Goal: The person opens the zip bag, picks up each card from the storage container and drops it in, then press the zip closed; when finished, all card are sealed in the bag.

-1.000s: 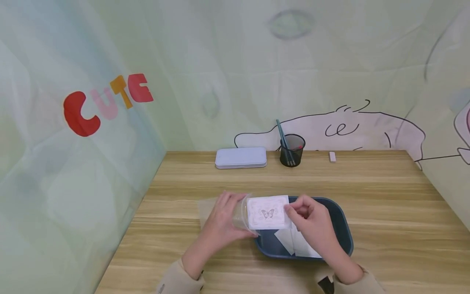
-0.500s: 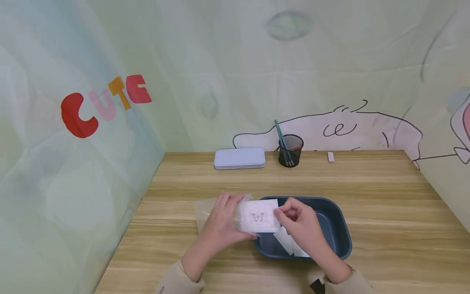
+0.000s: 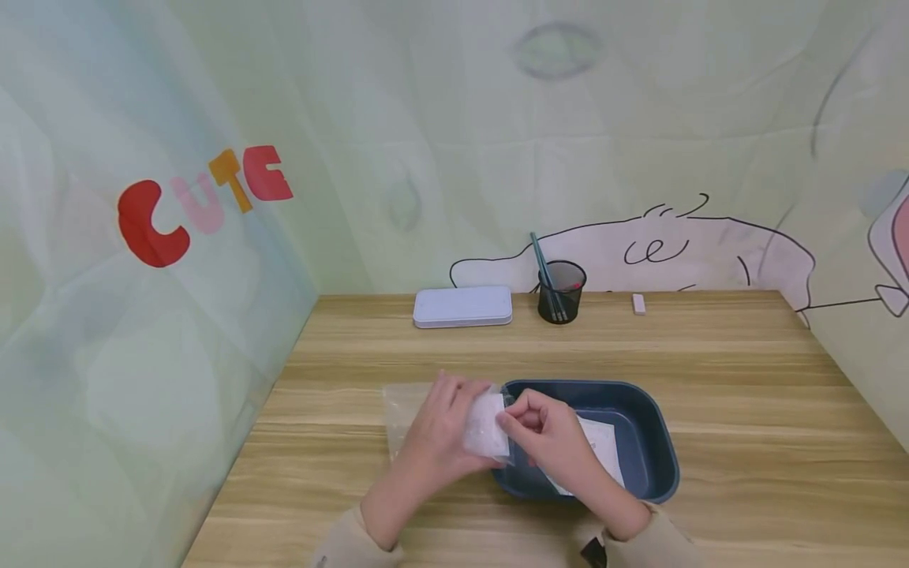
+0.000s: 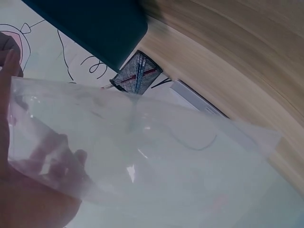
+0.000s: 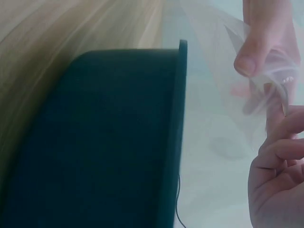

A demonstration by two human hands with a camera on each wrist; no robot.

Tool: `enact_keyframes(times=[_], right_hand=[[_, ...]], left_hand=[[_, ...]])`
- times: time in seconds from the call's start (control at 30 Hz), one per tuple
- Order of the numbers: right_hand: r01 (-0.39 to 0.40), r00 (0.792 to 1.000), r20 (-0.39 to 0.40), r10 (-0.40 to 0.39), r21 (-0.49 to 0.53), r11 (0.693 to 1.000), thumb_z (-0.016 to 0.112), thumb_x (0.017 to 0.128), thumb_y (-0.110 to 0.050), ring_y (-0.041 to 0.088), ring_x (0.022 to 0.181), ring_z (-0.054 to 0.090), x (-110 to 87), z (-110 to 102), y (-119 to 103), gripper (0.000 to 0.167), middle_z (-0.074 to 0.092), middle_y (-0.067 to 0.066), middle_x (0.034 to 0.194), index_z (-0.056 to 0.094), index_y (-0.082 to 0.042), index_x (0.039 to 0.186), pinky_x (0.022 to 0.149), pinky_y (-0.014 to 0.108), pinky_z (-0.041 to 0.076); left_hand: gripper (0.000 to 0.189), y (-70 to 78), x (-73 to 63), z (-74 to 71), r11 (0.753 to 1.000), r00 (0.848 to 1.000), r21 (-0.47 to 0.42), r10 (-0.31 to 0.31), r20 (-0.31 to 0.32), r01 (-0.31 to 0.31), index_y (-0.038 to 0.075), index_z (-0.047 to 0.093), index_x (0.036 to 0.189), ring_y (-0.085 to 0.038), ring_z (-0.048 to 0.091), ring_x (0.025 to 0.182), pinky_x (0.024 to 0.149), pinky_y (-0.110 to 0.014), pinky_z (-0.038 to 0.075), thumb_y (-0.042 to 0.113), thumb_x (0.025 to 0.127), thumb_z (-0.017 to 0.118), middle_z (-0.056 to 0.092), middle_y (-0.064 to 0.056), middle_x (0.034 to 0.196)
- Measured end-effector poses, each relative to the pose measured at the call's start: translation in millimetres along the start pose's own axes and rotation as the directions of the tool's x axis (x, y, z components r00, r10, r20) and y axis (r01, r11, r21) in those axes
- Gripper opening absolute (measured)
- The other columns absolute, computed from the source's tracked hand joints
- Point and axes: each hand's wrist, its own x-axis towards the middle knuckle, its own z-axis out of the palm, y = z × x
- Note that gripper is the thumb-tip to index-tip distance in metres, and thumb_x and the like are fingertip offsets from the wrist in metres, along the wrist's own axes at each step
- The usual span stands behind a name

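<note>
My left hand [image 3: 435, 434] grips a clear plastic bag [image 4: 156, 156] around its mouth, and the bag's far end trails off to the left. A white card [image 3: 486, 426] lies mostly within the bag's mouth, its left part hidden by the left fingers. At the card's right edge, my right hand [image 3: 557, 446] pinches with thumb and forefinger. Both hands are above the left side of a dark blue tray [image 3: 642, 418]. Inside the tray are white cards [image 3: 604, 446], partly covered by the right hand and forearm.
Along the back of the wooden table [image 3: 341, 347] stand a pale flat case [image 3: 463, 306], a black mesh pen cup [image 3: 561, 296] with pencils, and a small white eraser [image 3: 639, 304]. A printed cloth backdrop rises behind and at the left.
The butterfly-printed card has slid left, deeper into the plastic bag, with my right hand following it. My left hand has shifted slightly right, and more of the cards in the tray shows.
</note>
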Motion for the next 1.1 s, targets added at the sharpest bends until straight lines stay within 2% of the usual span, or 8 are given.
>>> enact_keyframes(times=[0.07,0.23,0.43,0.73,0.83,1.0,1.07,1.1], right_hand=[[-0.005,1.000,0.018,0.005,0.003,1.000,0.070,0.089,-0.020,0.017,0.037,0.043,1.1,2.9,1.9,0.013,0.063,0.007,0.063,0.064,-0.009,0.091,0.036,0.024,0.035],[0.010,1.000,0.015,-0.010,-0.018,1.000,0.070,0.089,-0.015,0.016,0.037,0.044,2.1,9.6,5.0,0.010,0.066,0.002,0.066,0.065,-0.007,0.090,0.035,0.025,0.037],[0.094,0.996,0.012,-0.093,-0.154,0.984,0.072,0.086,-0.012,0.012,0.040,0.049,1.4,14.8,7.8,0.003,0.065,-0.006,0.067,0.070,-0.012,0.088,0.036,0.027,0.043],[0.178,0.980,0.133,-0.147,-0.262,0.948,0.073,0.086,-0.025,0.007,0.039,0.048,0.1,9.7,9.0,0.016,0.052,-0.010,0.051,0.076,-0.017,0.099,0.039,0.027,0.044],[0.199,0.976,0.141,-0.167,-0.258,0.945,0.071,0.088,-0.022,0.009,0.040,0.050,-0.1,3.8,6.6,0.012,0.054,-0.010,0.055,0.076,-0.020,0.099,0.039,0.027,0.044],[0.231,0.973,0.089,-0.215,-0.270,0.935,0.072,0.087,-0.028,0.012,0.045,0.053,0.6,-26.4,6.6,0.010,0.066,-0.011,0.083,0.074,-0.026,0.097,0.041,0.027,0.045],[0.222,0.975,0.067,-0.212,-0.384,0.897,0.074,0.085,-0.030,0.011,0.048,0.052,2.0,-46.7,9.5,0.014,0.067,-0.011,0.094,0.074,-0.025,0.098,0.043,0.026,0.045],[0.205,0.978,0.057,-0.201,-0.457,0.866,0.075,0.084,-0.030,0.010,0.050,0.051,2.8,-57.2,11.7,0.016,0.067,-0.009,0.097,0.074,-0.023,0.099,0.045,0.027,0.045]], left_hand=[[0.095,1.7,-0.1,0.9,1.000,1.000,0.022,0.001,0.000,-0.001,0.006,0.052,0.127,-0.022,0.050,0.103,0.110,-0.049,0.024,0.043,0.049,0.093,0.052,-0.007,0.110],[0.090,5.5,-0.6,3.5,0.997,1.000,0.071,0.005,-0.019,-0.004,0.006,0.054,0.124,-0.023,0.051,0.103,0.109,-0.051,0.024,0.042,0.051,0.093,0.052,-0.008,0.109],[0.085,7.9,-0.2,5.7,0.994,0.997,0.097,0.061,-0.042,-0.057,0.004,0.056,0.122,-0.025,0.051,0.104,0.108,-0.052,0.025,0.038,0.054,0.092,0.052,-0.009,0.107],[0.063,10.0,1.7,7.8,0.992,0.993,0.091,0.097,-0.062,-0.092,0.005,0.060,0.118,-0.023,0.052,0.103,0.109,-0.049,0.027,0.022,0.063,0.087,0.054,-0.008,0.106],[0.065,7.3,0.5,7.4,0.995,0.996,0.080,0.062,-0.065,-0.057,0.006,0.060,0.117,-0.022,0.052,0.103,0.109,-0.047,0.027,0.025,0.061,0.089,0.054,-0.007,0.106],[0.080,1.3,-2.6,-5.3,0.996,0.996,0.023,-0.081,-0.048,0.082,0.010,0.058,0.121,-0.019,0.049,0.102,0.096,-0.036,0.043,0.031,0.053,0.094,0.053,-0.003,0.108],[0.086,-0.5,-1.8,-12.4,0.989,0.988,-0.004,-0.147,-0.042,0.147,0.012,0.058,0.124,-0.018,0.049,0.100,0.088,-0.035,0.047,0.035,0.049,0.095,0.052,-0.002,0.108],[0.089,-1.0,-0.6,-15.6,0.984,0.983,-0.026,-0.179,-0.041,0.178,0.012,0.057,0.125,-0.018,0.049,0.100,0.087,-0.037,0.048,0.036,0.048,0.095,0.052,-0.002,0.108]])
